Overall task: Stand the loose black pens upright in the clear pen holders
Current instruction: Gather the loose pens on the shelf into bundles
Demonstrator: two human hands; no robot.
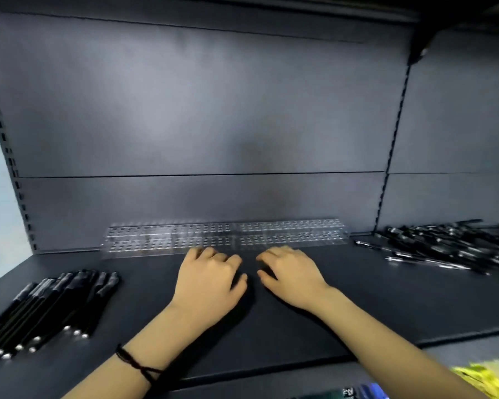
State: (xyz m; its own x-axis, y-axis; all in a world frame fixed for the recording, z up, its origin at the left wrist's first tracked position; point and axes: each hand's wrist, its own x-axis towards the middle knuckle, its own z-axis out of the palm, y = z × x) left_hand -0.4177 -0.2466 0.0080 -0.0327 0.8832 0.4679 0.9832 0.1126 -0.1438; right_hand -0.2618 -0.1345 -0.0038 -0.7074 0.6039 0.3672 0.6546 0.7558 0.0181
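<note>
Shelf (357,298) stocking, start of task. The clear holders (225,236) stand against the back panel, their slots empty. The left pens (55,306) lie flat in a row and the right pens (444,246) in a heap, both well apart from the hands. The left hand (211,280) and right hand (291,276) rest just before the holders, each grip empty with its fingers loosely curled. Likely risks: a nudge could slide the light holders, and pens drawn from the heap could roll off the shelf.

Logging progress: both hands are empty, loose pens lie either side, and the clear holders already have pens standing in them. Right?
No: the head view shows the clear holders empty. Left hand and right hand hold nothing; pens lie either side.
</note>
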